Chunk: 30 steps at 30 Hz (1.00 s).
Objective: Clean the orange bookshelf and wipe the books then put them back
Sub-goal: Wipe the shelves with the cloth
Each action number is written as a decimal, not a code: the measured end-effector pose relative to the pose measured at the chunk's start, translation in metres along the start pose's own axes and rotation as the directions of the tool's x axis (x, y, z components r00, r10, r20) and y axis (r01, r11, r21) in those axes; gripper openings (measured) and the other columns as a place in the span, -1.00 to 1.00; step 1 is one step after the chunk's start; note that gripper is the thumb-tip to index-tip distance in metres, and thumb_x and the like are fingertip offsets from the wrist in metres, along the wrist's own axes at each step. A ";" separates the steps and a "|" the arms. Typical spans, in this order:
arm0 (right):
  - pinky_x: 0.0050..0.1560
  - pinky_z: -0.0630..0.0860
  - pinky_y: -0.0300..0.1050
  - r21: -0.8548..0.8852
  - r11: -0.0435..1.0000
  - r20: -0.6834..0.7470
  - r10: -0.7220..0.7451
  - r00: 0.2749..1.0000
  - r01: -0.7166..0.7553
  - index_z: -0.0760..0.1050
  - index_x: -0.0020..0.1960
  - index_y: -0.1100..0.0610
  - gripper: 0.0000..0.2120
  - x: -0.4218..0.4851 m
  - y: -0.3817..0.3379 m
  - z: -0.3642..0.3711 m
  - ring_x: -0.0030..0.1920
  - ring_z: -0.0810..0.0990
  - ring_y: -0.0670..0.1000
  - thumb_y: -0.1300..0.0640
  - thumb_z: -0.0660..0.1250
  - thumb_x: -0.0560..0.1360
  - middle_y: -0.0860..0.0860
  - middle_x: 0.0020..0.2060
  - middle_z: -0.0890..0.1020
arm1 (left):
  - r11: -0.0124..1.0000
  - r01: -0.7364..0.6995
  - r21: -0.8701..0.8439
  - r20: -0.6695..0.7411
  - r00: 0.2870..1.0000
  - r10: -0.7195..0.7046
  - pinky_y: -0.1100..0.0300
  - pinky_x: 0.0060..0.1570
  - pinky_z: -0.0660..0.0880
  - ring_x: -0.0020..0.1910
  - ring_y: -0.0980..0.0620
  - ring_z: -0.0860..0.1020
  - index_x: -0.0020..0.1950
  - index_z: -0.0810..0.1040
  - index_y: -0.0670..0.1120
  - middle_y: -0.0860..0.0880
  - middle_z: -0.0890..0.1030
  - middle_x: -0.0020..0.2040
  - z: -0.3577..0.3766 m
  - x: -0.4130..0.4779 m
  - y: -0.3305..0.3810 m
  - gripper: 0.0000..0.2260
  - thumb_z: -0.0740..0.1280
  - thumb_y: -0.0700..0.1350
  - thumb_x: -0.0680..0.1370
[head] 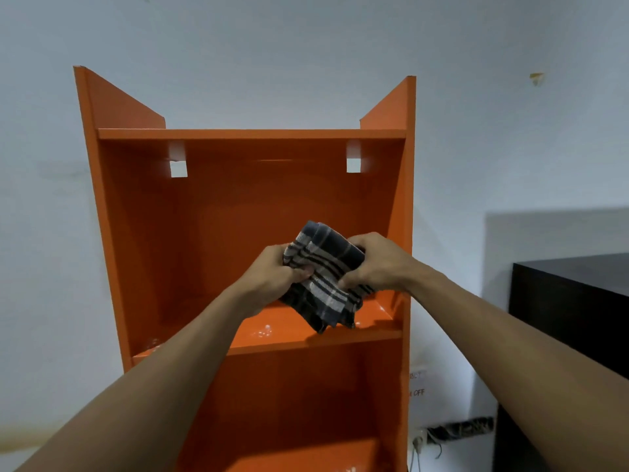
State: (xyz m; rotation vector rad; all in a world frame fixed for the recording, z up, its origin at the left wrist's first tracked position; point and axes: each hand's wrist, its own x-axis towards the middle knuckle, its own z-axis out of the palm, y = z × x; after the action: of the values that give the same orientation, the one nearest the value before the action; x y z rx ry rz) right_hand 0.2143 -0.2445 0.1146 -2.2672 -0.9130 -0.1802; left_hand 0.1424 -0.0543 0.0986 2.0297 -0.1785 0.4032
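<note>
The orange bookshelf [218, 206] stands against a pale wall, and its visible compartments hold no books. In front of the upper compartment, just above its glossy shelf board [272, 330], hangs a dark plaid cloth [326, 277]. My left hand [275, 274] grips the cloth's left side. My right hand [372, 262] grips its right side. The cloth is bunched between both hands, and its lower corner hangs down close to the shelf board. No books are in view.
A dark cabinet [571, 301] stands at the right, close to the bookshelf. A power strip with cables [452, 432] lies low by the wall between them. The wall [306, 46] is directly behind the shelf.
</note>
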 end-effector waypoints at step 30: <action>0.10 0.41 0.09 -0.304 0.929 0.240 0.290 0.926 -0.212 0.42 0.34 -0.20 -0.51 0.084 0.113 0.089 0.08 0.51 0.11 -0.31 0.24 0.46 -0.01 0.13 0.54 | 0.602 0.180 0.778 0.033 0.945 -0.325 0.02 -0.01 0.56 0.03 -0.16 0.57 0.25 0.48 -0.14 -0.16 0.57 0.15 0.052 0.079 -0.100 -0.75 0.29 -0.14 0.58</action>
State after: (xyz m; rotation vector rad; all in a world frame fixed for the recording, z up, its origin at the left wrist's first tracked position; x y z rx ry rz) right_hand 0.3401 -0.1997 0.0159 -2.6950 -0.7584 0.1471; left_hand 0.2562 -0.0489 0.0211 2.9028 0.2363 0.1055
